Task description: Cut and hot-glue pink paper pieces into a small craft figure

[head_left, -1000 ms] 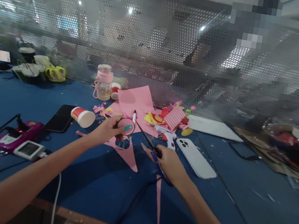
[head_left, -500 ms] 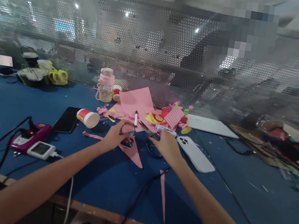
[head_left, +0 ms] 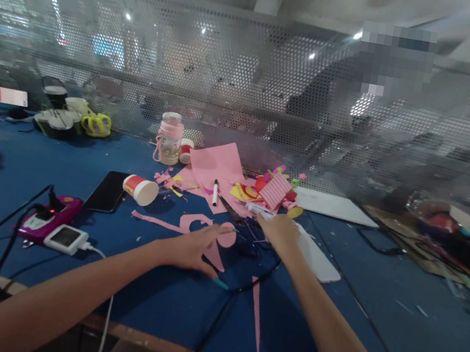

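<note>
My left hand (head_left: pixel 193 248) is low over the blue table, fingers spread, with teal nails showing. Its fingertips are at a round pink paper disc (head_left: pixel 227 235); I cannot tell whether they press on it. A pink paper scrap (head_left: pixel 191 221) with a curved cut-out lies under that hand. My right hand (head_left: pixel 280 231) has bent fingers at the end of a white tube (head_left: pixel 256 208); its grip is hidden. Scissors (head_left: pixel 230 209) lie just left of it, near a white-bodied marker (head_left: pixel 215 192). A white phone (head_left: pixel 316 255) is partly covered by my right hand and forearm.
A paper cup (head_left: pixel 140 190) lies beside a black phone (head_left: pixel 106 190). Pink sheets (head_left: pixel 216 164) and colourful scraps (head_left: pixel 278 189) are piled behind. A bottle (head_left: pixel 170 138) stands near the perforated screen. A purple power strip (head_left: pixel 53 211) and black cable (head_left: pixel 214 323) are closer. A pink sliver (head_left: pixel 256 318) lies in front.
My left hand has moved down and opened; the pink disc now lies near its fingertips. My right hand has left the scissors and shifted right, over the phone's near end.
</note>
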`<action>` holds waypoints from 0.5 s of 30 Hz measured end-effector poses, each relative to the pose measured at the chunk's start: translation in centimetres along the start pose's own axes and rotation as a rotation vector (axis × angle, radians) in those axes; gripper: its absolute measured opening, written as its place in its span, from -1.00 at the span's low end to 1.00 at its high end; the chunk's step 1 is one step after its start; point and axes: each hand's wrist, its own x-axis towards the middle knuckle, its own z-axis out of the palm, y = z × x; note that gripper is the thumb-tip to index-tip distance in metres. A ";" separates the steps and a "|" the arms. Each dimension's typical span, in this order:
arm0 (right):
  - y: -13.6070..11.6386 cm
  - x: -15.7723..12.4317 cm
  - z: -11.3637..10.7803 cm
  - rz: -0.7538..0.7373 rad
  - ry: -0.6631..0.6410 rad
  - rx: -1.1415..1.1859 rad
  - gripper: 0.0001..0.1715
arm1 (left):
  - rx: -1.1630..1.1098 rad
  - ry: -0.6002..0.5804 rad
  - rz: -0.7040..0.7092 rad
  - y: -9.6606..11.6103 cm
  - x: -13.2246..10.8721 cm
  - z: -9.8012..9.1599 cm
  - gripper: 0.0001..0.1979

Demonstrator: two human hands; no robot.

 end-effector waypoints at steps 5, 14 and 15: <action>1.2 1.3 0.5 -0.031 -0.102 0.020 -0.42 | 0.167 -0.006 -0.039 -0.5 0.5 0.7 -0.27; 1.9 1.7 0.9 -0.068 -0.134 0.042 -0.37 | 0.143 0.573 -0.225 -3.7 1.8 -1.3 -0.48; 1.9 1.9 0.9 -0.080 -0.137 0.050 -0.40 | 0.092 0.593 -0.218 -3.6 1.8 -1.4 -0.54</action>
